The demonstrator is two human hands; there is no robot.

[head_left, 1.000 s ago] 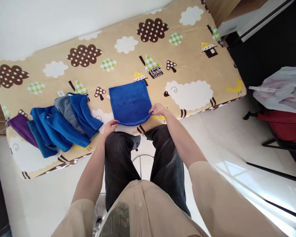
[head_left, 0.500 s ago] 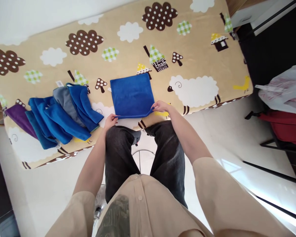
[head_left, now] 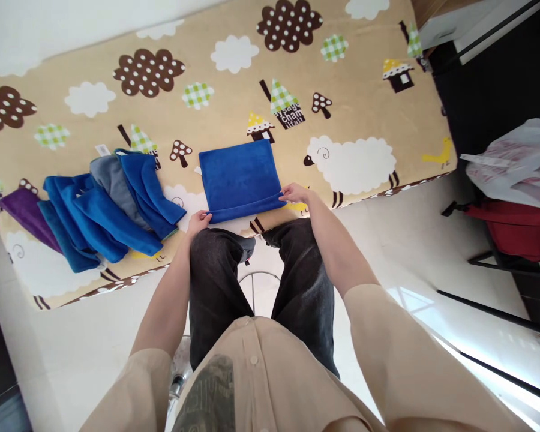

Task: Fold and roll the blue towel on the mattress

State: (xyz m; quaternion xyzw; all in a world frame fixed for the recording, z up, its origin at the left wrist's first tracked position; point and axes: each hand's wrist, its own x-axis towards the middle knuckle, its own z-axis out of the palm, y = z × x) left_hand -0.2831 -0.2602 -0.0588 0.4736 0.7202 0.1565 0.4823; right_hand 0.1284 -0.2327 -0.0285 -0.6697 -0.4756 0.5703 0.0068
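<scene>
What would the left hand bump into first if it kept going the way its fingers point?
The left hand points away from the body, at the near left corner of the blue cloth, which it already touches. Straight on, it would probably slide along that cloth's left edge over the patterned blanket.

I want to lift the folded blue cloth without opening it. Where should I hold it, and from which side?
Probably grip the blue cloth at its two near corners, coming from the near edge, where the left hand and right hand are. It lies flat, with the fold along that edge.
</scene>
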